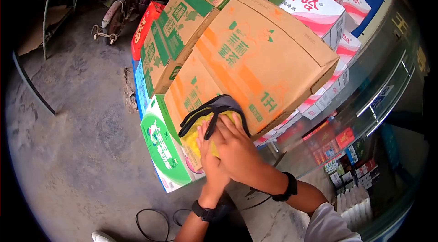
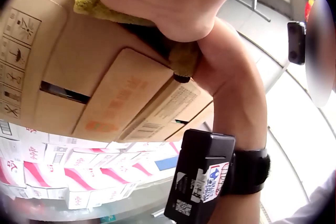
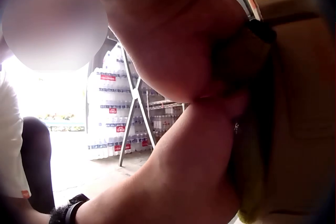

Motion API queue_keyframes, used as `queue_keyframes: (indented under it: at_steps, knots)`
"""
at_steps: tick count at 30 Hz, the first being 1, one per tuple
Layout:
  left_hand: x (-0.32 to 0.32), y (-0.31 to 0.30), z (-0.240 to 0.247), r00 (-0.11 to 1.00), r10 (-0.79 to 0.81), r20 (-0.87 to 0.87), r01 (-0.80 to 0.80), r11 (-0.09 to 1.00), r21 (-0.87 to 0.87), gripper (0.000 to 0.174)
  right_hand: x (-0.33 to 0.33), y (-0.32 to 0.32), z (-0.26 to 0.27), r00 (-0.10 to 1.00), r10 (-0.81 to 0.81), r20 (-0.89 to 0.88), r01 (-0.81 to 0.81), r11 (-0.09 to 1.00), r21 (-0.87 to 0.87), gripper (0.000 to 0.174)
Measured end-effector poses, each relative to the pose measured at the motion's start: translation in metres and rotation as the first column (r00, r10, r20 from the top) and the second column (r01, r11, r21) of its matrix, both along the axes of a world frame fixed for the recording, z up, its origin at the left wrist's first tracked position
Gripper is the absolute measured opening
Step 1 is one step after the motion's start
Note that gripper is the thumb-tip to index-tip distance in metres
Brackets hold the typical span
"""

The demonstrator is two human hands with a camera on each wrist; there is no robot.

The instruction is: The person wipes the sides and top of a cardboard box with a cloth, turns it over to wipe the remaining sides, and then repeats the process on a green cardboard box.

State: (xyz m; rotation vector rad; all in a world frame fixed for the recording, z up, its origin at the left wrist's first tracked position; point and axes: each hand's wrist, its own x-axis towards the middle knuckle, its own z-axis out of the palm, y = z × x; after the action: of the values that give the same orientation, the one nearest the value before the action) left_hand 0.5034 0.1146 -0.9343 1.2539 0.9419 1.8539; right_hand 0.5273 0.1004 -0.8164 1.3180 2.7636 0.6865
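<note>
A yellow cloth (image 1: 190,140) with a grey side and black edging lies rumpled on the corner of a brown carton (image 1: 194,82) in the head view. My left hand (image 1: 210,162) rests on its yellow face, fingers extended. Beside and partly over it, my right hand (image 1: 235,150) presses on the cloth with its fingers stretched toward the grey fold. A loop of black edging crosses near the fingertips. From the left wrist, yellow cloth (image 2: 102,6) shows under a hand against the carton. In the dim right wrist view, the yellow cloth (image 3: 251,198) hangs along the carton's side.
A larger brown carton (image 1: 273,59) stands right behind the cloth. Green cartons (image 1: 171,27) and a green-white box (image 1: 166,146) flank it on the left, white-pink cartons (image 1: 315,4) on the right. A glass case (image 1: 365,128) stands at right; a black cable (image 1: 153,212) lies on the floor.
</note>
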Motion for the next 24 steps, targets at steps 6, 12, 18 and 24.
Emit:
queue_keyframes:
  at_steps: [6,12,18,24]
  knots:
    - [-0.012,-0.002,0.000,0.987,-0.083,0.136,0.072,0.994,0.081,0.062,-0.009,-0.001,-0.002,0.999,0.020,0.033,-0.021,0.999,0.038,0.050]
    - [-0.003,-0.010,-0.033,0.982,-0.023,0.187,0.052,0.987,-0.150,0.059,0.002,0.016,-0.046,0.992,0.065,0.108,-0.056,0.995,-0.079,0.050]
    - [-0.012,-0.010,0.019,0.959,-0.147,0.243,0.122,0.986,0.115,0.060,-0.019,-0.013,0.036,0.998,0.000,0.066,0.000,1.000,0.013,0.054]
    - [0.002,-0.018,-0.019,0.998,-0.063,0.000,0.063,0.998,-0.008,0.065,-0.005,-0.016,-0.011,0.981,0.001,0.196,-0.017,0.997,0.080,0.050]
